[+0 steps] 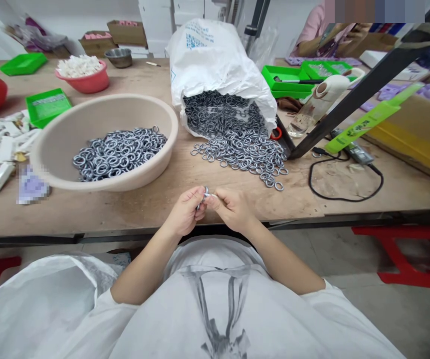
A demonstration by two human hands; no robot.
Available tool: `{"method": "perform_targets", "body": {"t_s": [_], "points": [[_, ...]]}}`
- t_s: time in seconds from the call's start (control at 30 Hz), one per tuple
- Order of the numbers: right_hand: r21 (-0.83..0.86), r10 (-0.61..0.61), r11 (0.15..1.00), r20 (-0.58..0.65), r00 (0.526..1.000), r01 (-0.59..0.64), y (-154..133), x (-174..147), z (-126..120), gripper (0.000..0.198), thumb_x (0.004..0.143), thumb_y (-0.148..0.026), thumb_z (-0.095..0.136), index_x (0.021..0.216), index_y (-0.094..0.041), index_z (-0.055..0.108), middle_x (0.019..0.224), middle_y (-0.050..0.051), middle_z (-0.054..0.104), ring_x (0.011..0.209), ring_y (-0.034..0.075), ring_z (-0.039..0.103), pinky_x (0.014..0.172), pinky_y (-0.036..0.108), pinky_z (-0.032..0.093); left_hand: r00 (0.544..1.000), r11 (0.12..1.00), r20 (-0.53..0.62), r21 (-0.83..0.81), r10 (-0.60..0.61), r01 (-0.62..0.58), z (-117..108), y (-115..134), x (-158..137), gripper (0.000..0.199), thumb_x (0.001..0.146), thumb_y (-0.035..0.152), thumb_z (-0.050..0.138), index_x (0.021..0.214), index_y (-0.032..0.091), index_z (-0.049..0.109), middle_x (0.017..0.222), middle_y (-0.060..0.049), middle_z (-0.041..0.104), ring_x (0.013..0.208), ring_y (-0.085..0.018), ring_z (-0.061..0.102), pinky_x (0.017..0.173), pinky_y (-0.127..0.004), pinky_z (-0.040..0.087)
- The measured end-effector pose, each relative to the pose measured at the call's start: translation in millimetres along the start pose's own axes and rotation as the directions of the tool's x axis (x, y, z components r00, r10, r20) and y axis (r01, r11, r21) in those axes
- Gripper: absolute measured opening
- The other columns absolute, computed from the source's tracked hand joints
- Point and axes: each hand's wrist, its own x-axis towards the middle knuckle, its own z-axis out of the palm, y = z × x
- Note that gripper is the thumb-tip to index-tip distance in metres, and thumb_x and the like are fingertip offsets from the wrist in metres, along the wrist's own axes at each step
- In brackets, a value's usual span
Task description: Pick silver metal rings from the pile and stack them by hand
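Close together at the table's front edge, my two hands meet over small grey rings. My left hand is closed, pinching a grey ring between thumb and fingers; more grey shows below its thumb. Touching that spot from the other side, my right hand is closed too, thumb against forefinger, and what lies in its pinch is too small to make out. Beyond my hands, a heap of grey rings spills from a white sack. A beige basin at the left holds a pile of similar rings.
White pieces lie at the far left beside a green tray. A pink bowl stands behind the basin. A black metal post slants over the right side, near a cable. Another person sits across the table.
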Motion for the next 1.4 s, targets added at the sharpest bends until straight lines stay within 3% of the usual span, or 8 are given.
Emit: {"method": "perform_targets", "body": {"t_s": [0.27,0.43,0.53,0.67,0.77,0.87,1.1,1.4], "points": [[-0.035,0.238,0.969,-0.119,0.964,-0.243,33,29,-2,0.051,0.094,-0.057,0.044,0.059,-0.021,0.038,0.054,-0.005,0.036,0.057,0.011,0.038,0.057,0.026,0.024,0.997,0.995,0.066,0.090,-0.046,0.040,-4,-1,-11,0.050,0.072,0.055,0.078,0.063,0.015,0.049,0.054,0.006,0.042,0.040,-0.001,0.027,0.038,-0.015,0.017],[0.353,0.064,0.933,0.014,0.998,-0.065,17,22,11,0.033,0.092,-0.054,0.054,0.091,-0.021,0.059,0.078,-0.003,0.060,0.072,0.013,0.054,0.068,0.024,0.040,1.000,0.997,-0.015,0.070,0.026,-0.024,-7,0,-8,0.048,0.069,0.053,0.080,0.068,0.015,0.053,0.054,0.006,0.043,0.040,-0.001,0.027,0.037,-0.015,0.018],[0.443,0.064,0.893,0.064,0.996,-0.086,13,28,16,0.036,0.088,-0.056,0.058,0.086,-0.021,0.058,0.077,-0.002,0.060,0.070,0.013,0.055,0.068,0.024,0.044,1.000,0.997,-0.007,0.069,0.020,-0.020,-8,0,-9,0.048,0.069,0.053,0.081,0.068,0.015,0.054,0.055,0.005,0.045,0.041,-0.001,0.029,0.038,-0.014,0.018],[0.028,0.229,0.973,-0.086,0.970,-0.227,39,64,-1,0.033,0.095,-0.047,0.050,0.081,-0.019,0.063,0.077,0.002,0.065,0.076,0.017,0.058,0.072,0.027,0.044,1.000,0.998,0.014,0.062,0.016,-0.017,-10,5,-14,0.047,0.070,0.052,0.081,0.064,0.013,0.055,0.057,0.003,0.050,0.041,-0.002,0.036,0.039,-0.015,0.027],[-0.494,0.333,0.789,-0.154,0.930,-0.365,59,88,-15,0.022,0.092,-0.035,0.057,0.097,-0.019,0.070,0.101,0.012,0.071,0.093,0.024,0.064,0.080,0.032,0.045,0.999,1.000,-0.042,0.023,0.008,-0.007,-13,10,-13,0.042,0.067,0.049,0.083,0.075,0.012,0.064,0.062,0.000,0.058,0.044,-0.004,0.046,0.039,-0.016,0.035],[-0.650,0.370,0.669,-0.128,0.920,-0.360,60,92,-20,0.022,0.092,-0.027,0.054,0.102,-0.018,0.072,0.111,0.016,0.071,0.100,0.027,0.065,0.082,0.034,0.044,0.994,0.999,-0.109,-0.043,0.001,-0.006,-18,13,-7,0.038,0.068,0.035,0.083,0.097,0.014,0.069,0.072,-0.002,0.065,0.050,-0.006,0.053,0.040,-0.015,0.037],[-0.163,0.159,0.976,0.067,0.985,-0.147,30,51,-20,0.025,0.096,-0.033,0.047,0.088,-0.018,0.066,0.088,0.004,0.069,0.082,0.018,0.060,0.073,0.027,0.042,0.976,0.997,-0.217,-0.059,0.028,-0.042,-17,10,6,0.029,0.074,0.041,0.071,0.078,0.014,0.063,0.079,-0.004,0.065,0.053,-0.009,0.056,0.035,-0.017,0.035],[0.434,0.142,0.878,0.163,0.976,-0.200,5,28,-5,0.038,0.091,-0.054,0.055,0.076,-0.020,0.056,0.067,-0.002,0.062,0.064,0.013,0.058,0.064,0.025,0.046,0.991,0.976,-0.033,0.184,0.126,-0.118,2,-10,1,0.050,0.075,0.063,0.070,0.072,0.015,0.056,0.063,0.002,0.053,0.044,-0.005,0.043,0.034,-0.016,0.028]]}}
